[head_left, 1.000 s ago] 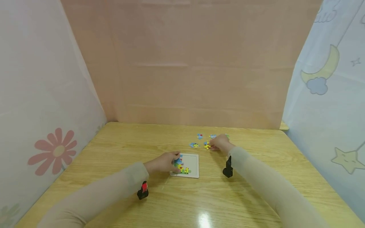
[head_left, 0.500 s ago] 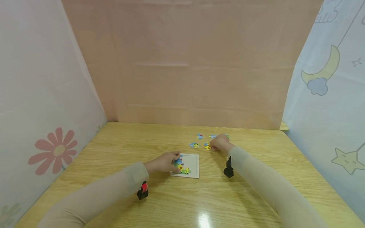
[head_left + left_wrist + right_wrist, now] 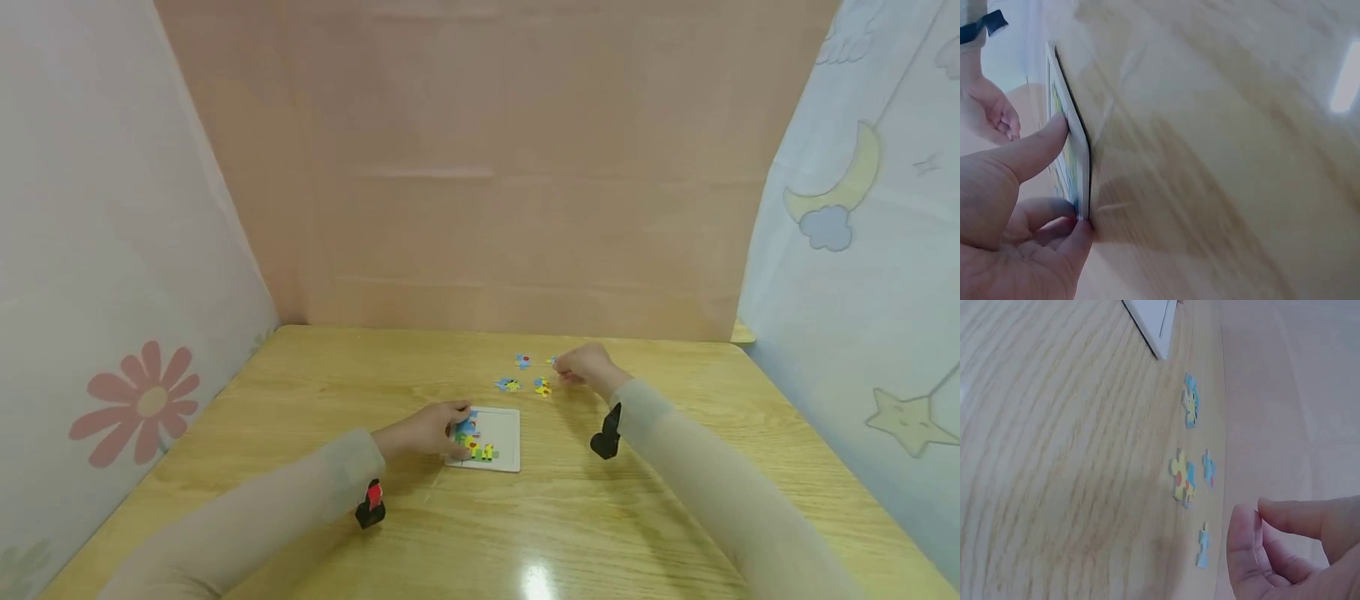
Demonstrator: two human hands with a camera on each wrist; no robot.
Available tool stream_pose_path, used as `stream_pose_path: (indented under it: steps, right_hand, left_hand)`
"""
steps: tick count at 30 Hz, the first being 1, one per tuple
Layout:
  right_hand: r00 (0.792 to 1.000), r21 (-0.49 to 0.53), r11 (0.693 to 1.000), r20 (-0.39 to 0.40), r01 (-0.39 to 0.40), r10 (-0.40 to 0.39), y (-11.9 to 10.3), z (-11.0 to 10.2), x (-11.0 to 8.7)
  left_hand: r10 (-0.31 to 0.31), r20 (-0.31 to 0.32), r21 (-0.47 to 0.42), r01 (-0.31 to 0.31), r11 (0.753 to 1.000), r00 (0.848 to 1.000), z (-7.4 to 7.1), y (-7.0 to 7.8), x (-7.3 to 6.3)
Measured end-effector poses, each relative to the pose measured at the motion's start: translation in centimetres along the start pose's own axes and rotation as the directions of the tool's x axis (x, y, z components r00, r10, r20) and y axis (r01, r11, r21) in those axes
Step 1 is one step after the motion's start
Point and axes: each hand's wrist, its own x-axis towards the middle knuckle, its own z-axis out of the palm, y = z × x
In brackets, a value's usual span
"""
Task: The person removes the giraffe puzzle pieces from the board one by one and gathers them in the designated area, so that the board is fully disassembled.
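Observation:
A small white puzzle tray (image 3: 502, 427) lies on the table, with coloured jigsaw pieces (image 3: 471, 437) fitted along its left and near sides. My left hand (image 3: 423, 429) grips the tray's left edge; in the left wrist view the thumb (image 3: 1054, 134) lies over the rim and the fingers are at the side. Farther right, my right hand (image 3: 588, 367) is by the loose pieces, fingers curled. In the right wrist view its thumb (image 3: 1291, 515) meets the forefinger and no piece shows between them. A blue jigsaw piece (image 3: 1202, 549) is just beside it.
Loose on the table beyond the tray are a yellow piece (image 3: 542, 387), a blue and yellow piece (image 3: 508, 385) and a blue piece with a red spot (image 3: 522, 361). A tan backdrop (image 3: 480, 208) rises behind the table.
My right hand has shifted slightly back and away from the yellow piece, which now shows whole. The green piece at the back right is now hidden. My left hand keeps its grip.

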Motion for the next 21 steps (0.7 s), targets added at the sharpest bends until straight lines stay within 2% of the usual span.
stream_pose_path:
  steps: [6,11,21]
  right_hand:
    - [0.998,-0.019,0.999,0.053,0.045,-0.043,-0.7,0.3,-0.4]
    - [0.993,0.005,0.999,0.108,0.050,-0.051,-1.2,0.7,-1.1]
    - [0.971,0.048,0.996,0.225,0.078,-0.087,-1.9,2.9,-2.2]
  left_hand:
    - [-0.010,0.003,-0.063,0.010,0.998,1.000,-0.5,-1.1,-0.2]
    - [-0.014,-0.001,-0.088,0.014,0.996,1.000,-0.4,-1.4,-0.3]
    - [-0.035,-0.010,-0.028,0.035,0.999,0.999,-0.4,-1.2,-0.6]
